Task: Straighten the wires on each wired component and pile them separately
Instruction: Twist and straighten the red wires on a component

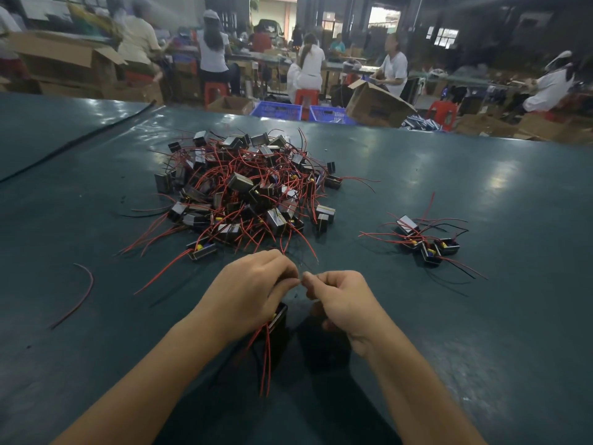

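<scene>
Work centred on one small black component [279, 316], which sat tucked under the palm of the left hand [253, 292], just above the dark green table [481, 332] and close to the person's body. The right hand [341, 298] was just beside it, the two hands almost touching at the fingertips. The part was a dark, boxy block with a speck of yellow at its top edge, and its red wires [266, 358] hung from beneath the left palm, running back towards the person in a loose bunch. Between the hands ran a thin lead [301, 277], too fine for me to make out clearly. The left hand's fingers curled down over the block and gripped it; the right hand's thumb and forefinger were pinched together on the lead's end, its other fingers folded in. Both forearms reached forward and angled inwards. Beyond the hands lay a big tangled heap [247, 187] of the same black parts with red wires sticking out every way. A small pile [425, 240] of a few parts lay well apart to the right. One loose red wire [84, 292] curved alone on the left.
</scene>
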`<act>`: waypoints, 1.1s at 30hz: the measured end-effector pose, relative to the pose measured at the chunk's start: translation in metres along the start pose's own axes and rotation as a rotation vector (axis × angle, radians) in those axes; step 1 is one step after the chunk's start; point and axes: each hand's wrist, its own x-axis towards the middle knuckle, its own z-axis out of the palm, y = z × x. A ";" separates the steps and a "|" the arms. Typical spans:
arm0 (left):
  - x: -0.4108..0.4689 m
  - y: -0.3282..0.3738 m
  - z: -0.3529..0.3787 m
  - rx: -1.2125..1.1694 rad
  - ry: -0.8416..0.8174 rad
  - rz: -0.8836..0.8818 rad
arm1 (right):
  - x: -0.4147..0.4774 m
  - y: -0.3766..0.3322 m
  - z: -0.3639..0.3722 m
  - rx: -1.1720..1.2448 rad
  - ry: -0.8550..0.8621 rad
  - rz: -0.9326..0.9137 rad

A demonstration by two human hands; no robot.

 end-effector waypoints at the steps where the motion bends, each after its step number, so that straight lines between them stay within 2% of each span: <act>1: 0.001 0.000 -0.001 -0.047 0.011 -0.032 | 0.000 -0.002 -0.002 0.023 -0.014 -0.031; 3: 0.003 -0.002 -0.002 -0.234 0.059 -0.152 | 0.000 -0.006 -0.008 -0.025 -0.041 -0.206; 5: 0.004 -0.005 -0.003 -0.386 0.064 -0.264 | 0.000 -0.006 -0.014 -0.216 -0.011 -0.426; 7: 0.004 -0.005 -0.002 -0.426 0.037 -0.287 | 0.000 -0.002 -0.016 -0.443 0.079 -0.563; 9: 0.003 -0.004 -0.001 -0.405 0.032 -0.259 | 0.000 0.000 -0.016 -0.567 0.124 -0.600; 11: 0.003 -0.003 -0.002 -0.341 0.043 -0.195 | 0.000 0.002 -0.013 -0.559 0.121 -0.573; 14: 0.002 -0.001 -0.005 -0.155 0.024 -0.023 | -0.003 -0.006 -0.006 -0.345 0.096 -0.357; 16: 0.002 0.000 -0.007 -0.056 0.021 0.052 | -0.005 -0.012 -0.003 0.048 -0.004 -0.018; 18: 0.002 0.001 -0.008 -0.025 0.038 0.066 | -0.009 -0.020 -0.004 0.411 -0.192 0.346; 20: 0.001 0.002 -0.007 -0.047 0.056 0.035 | -0.010 -0.022 -0.008 0.521 -0.273 0.433; 22: 0.001 0.001 -0.004 -0.134 0.078 -0.035 | -0.009 -0.021 -0.010 0.424 -0.250 0.321; 24: 0.001 -0.003 -0.002 -0.232 0.087 -0.099 | -0.007 -0.019 -0.011 0.272 -0.180 0.110; 27: 0.001 -0.006 0.000 -0.359 0.075 -0.159 | -0.003 -0.011 -0.016 -0.091 0.030 -0.400; 29: 0.001 -0.008 0.001 -0.418 0.055 -0.185 | 0.000 -0.006 -0.019 -0.337 0.086 -0.670; 33: 0.001 -0.008 0.003 -0.421 0.067 -0.191 | 0.001 -0.001 -0.019 -0.536 0.170 -0.784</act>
